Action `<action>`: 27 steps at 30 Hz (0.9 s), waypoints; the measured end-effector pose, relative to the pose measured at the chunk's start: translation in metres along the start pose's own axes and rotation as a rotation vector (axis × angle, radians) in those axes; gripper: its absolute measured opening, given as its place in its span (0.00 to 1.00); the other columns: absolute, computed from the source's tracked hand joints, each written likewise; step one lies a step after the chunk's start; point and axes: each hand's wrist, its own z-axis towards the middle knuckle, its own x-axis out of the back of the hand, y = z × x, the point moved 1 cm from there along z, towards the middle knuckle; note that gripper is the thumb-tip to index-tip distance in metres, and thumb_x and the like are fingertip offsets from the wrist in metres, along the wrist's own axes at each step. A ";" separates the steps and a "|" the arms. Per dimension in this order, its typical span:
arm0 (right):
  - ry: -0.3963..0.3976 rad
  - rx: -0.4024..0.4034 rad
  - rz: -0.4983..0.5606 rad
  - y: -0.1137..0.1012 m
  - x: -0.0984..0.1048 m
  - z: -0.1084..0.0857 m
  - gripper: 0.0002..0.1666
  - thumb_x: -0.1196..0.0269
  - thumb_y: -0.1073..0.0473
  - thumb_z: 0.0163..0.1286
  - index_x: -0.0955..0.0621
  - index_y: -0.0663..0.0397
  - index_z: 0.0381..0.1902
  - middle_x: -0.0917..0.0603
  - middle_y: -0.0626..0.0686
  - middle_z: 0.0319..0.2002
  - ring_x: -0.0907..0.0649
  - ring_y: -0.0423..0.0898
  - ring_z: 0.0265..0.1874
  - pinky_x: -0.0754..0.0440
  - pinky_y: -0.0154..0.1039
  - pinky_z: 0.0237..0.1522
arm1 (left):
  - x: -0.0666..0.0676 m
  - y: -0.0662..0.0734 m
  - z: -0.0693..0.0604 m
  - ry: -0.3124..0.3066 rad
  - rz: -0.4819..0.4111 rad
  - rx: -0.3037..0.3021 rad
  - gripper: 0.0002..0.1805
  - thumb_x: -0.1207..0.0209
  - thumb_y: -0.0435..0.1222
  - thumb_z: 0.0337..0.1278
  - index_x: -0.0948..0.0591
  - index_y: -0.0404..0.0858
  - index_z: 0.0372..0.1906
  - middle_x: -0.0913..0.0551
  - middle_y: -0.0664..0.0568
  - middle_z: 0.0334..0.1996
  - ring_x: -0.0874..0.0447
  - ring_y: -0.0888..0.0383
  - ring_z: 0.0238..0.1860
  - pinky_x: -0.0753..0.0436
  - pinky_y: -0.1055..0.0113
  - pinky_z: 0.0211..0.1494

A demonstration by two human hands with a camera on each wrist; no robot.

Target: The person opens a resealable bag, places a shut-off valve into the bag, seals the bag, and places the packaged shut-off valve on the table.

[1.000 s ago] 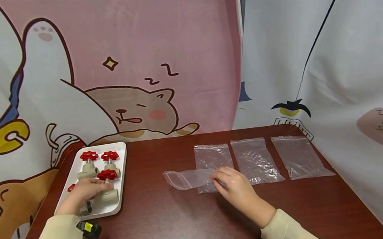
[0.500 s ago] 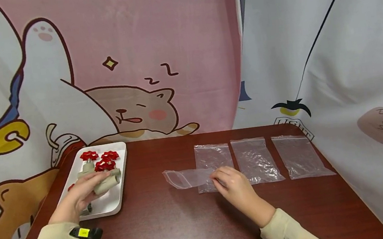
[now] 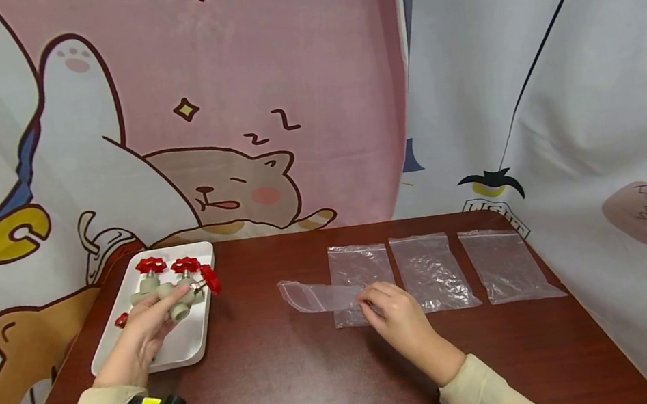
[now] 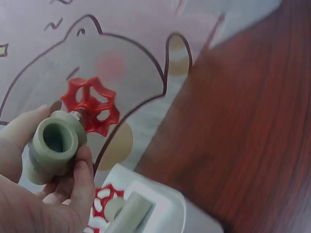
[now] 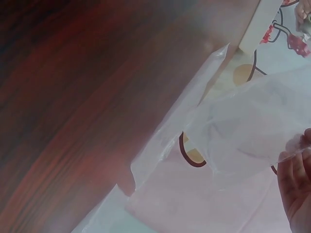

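Observation:
My left hand [image 3: 145, 327] grips the pale green-grey body of a valve [image 4: 54, 143] with a red handwheel [image 4: 92, 107]. In the head view it is lifted over the white tray [image 3: 198, 347], its handwheel tipped to the right. Thumb and fingers wrap the body, and one pipe opening faces the left wrist camera. My right hand [image 3: 398, 316] pinches one end of a clear zip bag [image 3: 318, 297], which stretches out to the left above the table. In the right wrist view the bag [image 5: 243, 126] spreads from the fingertips.
More valves [image 3: 150, 271] with red handwheels lie in the tray at the table's left. Three flat clear zip bags [image 3: 360, 266], [image 3: 433, 273], [image 3: 506, 266] lie in a row on the brown table [image 3: 300, 391]. Printed curtains [image 3: 314, 93] hang behind.
The left hand has lifted the valve from the tray and tilted it, so its handwheel now points right rather than up. The right hand and its bag have barely shifted.

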 end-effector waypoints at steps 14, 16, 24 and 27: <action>0.060 -0.070 0.030 -0.004 -0.001 0.002 0.05 0.34 0.66 0.55 0.16 0.51 0.29 0.17 0.45 0.28 0.18 0.38 0.28 0.20 0.31 0.30 | -0.037 0.005 -0.023 -0.377 -0.071 0.019 0.08 0.50 0.38 0.69 0.21 0.41 0.38 0.13 0.54 0.35 0.14 0.62 0.40 0.18 0.73 0.45; 0.064 -0.076 0.030 -0.005 -0.002 0.003 0.05 0.33 0.67 0.54 0.17 0.51 0.29 0.17 0.45 0.28 0.18 0.38 0.28 0.20 0.30 0.30 | -0.043 0.006 -0.026 -0.427 -0.052 0.019 0.09 0.51 0.37 0.69 0.20 0.42 0.39 0.13 0.53 0.36 0.14 0.61 0.41 0.19 0.73 0.46; 0.073 -0.093 0.026 -0.005 -0.005 0.003 0.07 0.33 0.68 0.53 0.17 0.51 0.28 0.17 0.45 0.28 0.18 0.38 0.28 0.20 0.31 0.30 | -0.060 0.006 -0.034 -0.452 -0.051 0.008 0.07 0.50 0.31 0.67 0.21 0.42 0.41 0.13 0.53 0.38 0.15 0.58 0.44 0.19 0.70 0.49; 0.067 -0.095 0.016 -0.005 -0.005 0.003 0.06 0.33 0.67 0.54 0.17 0.50 0.28 0.17 0.44 0.28 0.19 0.37 0.28 0.21 0.30 0.30 | -0.066 0.004 -0.034 -0.424 -0.062 0.012 0.05 0.48 0.31 0.66 0.24 0.39 0.44 0.14 0.54 0.38 0.14 0.58 0.43 0.19 0.70 0.49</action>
